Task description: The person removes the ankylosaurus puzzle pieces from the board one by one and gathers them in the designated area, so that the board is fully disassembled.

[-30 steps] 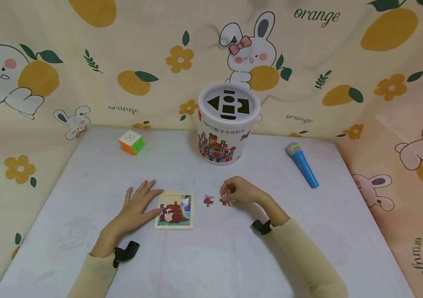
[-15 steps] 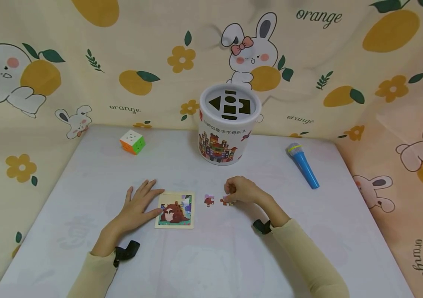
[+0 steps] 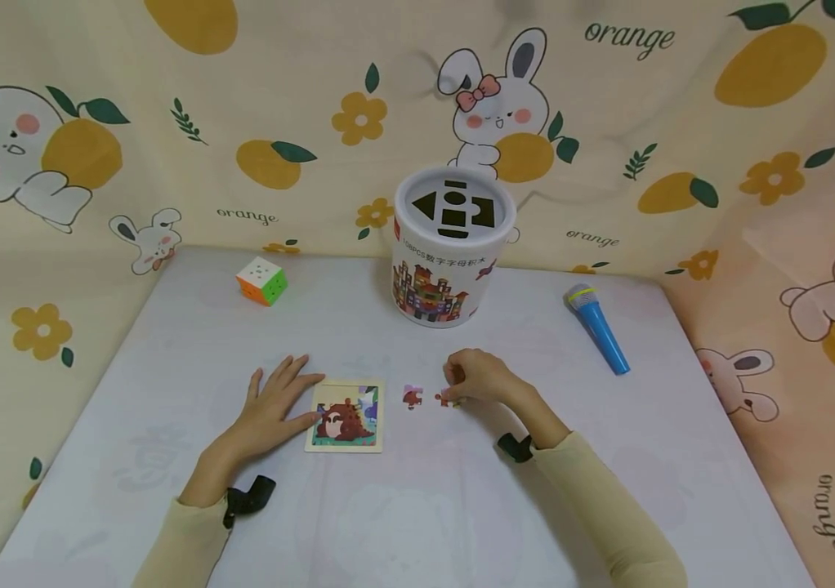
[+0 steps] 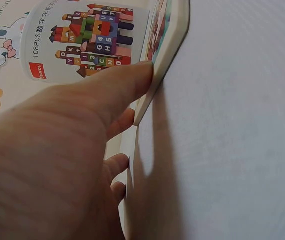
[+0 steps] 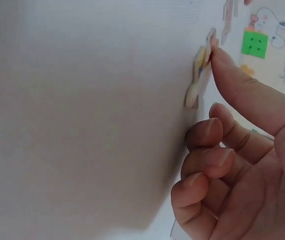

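My left hand [image 3: 263,420] lies spread beside a small wooden jigsaw puzzle board [image 3: 380,420] with a reddish-brown dinosaur picture. Its thumb rests on the board's left edge, and the index fingertip is at the top left corner. In the upper left of the picture a bare tan patch shows. Right of the board lies a loose puzzle piece [image 3: 413,397], pink and brown. Further right, my right hand [image 3: 480,376] is over more loose pieces [image 3: 443,400]. In the right wrist view its thumb touches one beside a pale-backed piece [image 5: 194,90], while the loosely curled fingers stay apart from the thumb.
Behind the puzzle stands a white bucket [image 3: 435,282] with shaped holes in its lid. A puzzle cube [image 3: 261,281] sits at the back left. On the right lies a blue toy microphone [image 3: 600,328]. A patterned cloth [image 3: 300,98] hangs behind the table.
My right hand has shifted slightly right, and its fingers have lifted back from the pieces since a second ago. The left hand and the board stay in place.
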Demonstrator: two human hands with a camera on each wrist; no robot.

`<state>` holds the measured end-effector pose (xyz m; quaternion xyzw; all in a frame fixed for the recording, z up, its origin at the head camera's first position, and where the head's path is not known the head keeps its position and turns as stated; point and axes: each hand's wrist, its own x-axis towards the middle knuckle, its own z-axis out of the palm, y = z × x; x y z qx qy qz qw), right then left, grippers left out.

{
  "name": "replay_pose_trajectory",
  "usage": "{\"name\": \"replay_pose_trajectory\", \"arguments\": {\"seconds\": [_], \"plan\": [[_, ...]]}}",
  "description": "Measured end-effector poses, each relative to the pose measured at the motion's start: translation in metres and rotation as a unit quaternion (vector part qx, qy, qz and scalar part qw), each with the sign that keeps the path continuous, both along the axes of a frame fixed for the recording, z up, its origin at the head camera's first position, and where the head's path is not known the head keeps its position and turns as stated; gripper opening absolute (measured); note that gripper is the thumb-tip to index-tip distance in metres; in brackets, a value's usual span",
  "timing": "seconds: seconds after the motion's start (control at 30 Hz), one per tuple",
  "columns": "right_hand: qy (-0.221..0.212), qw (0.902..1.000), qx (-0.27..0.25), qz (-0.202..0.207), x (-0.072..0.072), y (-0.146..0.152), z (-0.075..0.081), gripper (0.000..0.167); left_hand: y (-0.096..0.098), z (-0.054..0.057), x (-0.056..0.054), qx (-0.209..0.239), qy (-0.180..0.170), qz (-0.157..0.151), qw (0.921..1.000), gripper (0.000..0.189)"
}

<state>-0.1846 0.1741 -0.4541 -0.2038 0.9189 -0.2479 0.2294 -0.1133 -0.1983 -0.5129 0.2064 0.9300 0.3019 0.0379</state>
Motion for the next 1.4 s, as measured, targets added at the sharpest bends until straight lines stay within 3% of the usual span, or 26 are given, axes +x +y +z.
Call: {"name": "replay_pose_trajectory", "arguments": {"seconds": [0.17,0.33,0.43,0.57,0.73,1.03,1.4], "plan": [[0.001,0.9994,-0.028,0.021,-0.002,-0.015,0.002,0.023,-0.001,0.000,0.000,0.002,0.003,0.000,1.0000,0.061],[-0.019,0.9934,-0.088,0.070,-0.003,-0.047,0.005,0.003,-0.001,0.000,0.000,0.000,0.003,0.000,1.0000,0.062],[-0.023,0.9888,-0.101,0.108,-0.005,-0.068,0.006,0.008,-0.001,-0.001,-0.001,-0.001,0.003,0.000,1.0000,0.062],[-0.018,0.9849,-0.089,0.148,-0.009,-0.093,0.005,0.017,-0.001,-0.001,-0.001,-0.001,0.002,0.000,1.0000,0.061],[-0.013,0.9851,-0.058,0.162,-0.011,-0.116,0.002,0.023,-0.002,-0.001,-0.001,0.003,-0.004,-0.002,1.0000,0.061],[0.029,0.9805,0.034,0.192,-0.009,-0.126,0.005,0.023,-0.001,0.001,-0.001,0.003,-0.003,-0.006,1.0000,0.061],[0.024,0.9768,0.022,0.211,-0.007,-0.124,0.006,0.027,-0.002,-0.001,-0.002,0.001,0.001,-0.006,1.0000,0.061]]}}
